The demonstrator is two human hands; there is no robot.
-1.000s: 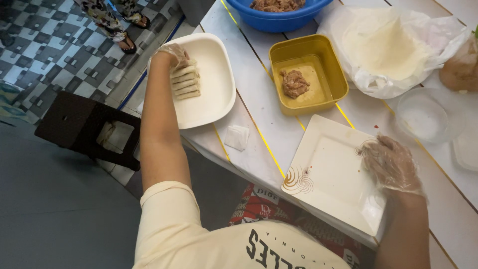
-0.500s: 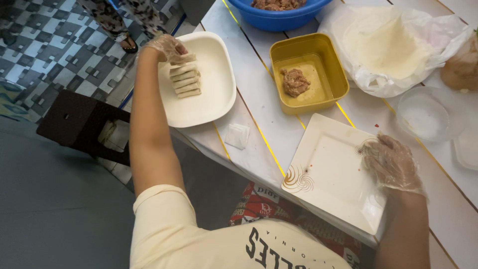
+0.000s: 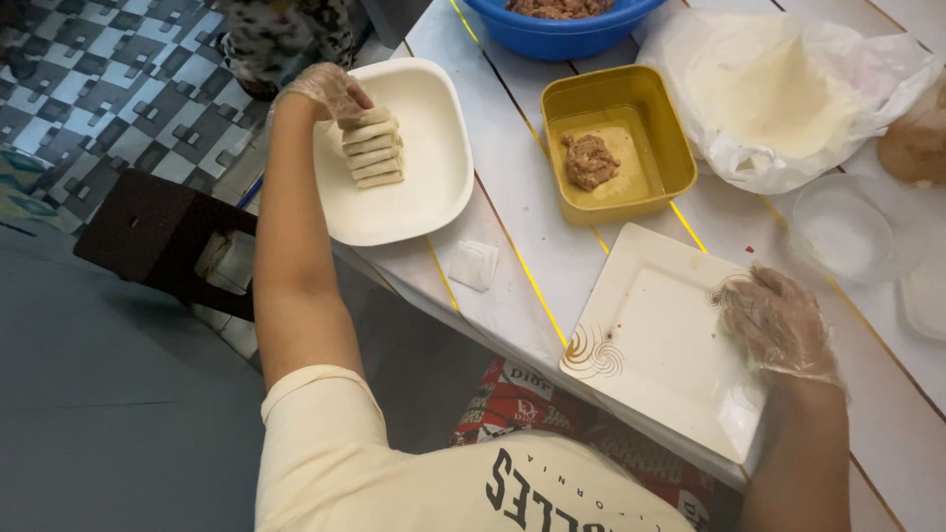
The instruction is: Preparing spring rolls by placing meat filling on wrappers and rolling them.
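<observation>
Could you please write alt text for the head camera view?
A gloved left hand touches a row of pale rolls on a white plate; the gloved right hand rests on a square plate near a yellow tray.

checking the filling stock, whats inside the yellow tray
A lump of brown minced filling sits on a pale wrapper sheet lying in the yellow tray. The sheet covers most of the tray floor, so anything beneath it cannot be seen.

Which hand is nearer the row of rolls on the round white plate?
Left. The left hand touches the top of the rolls on the round white plate. The right hand rests far off on the square plate, across the table.
</observation>
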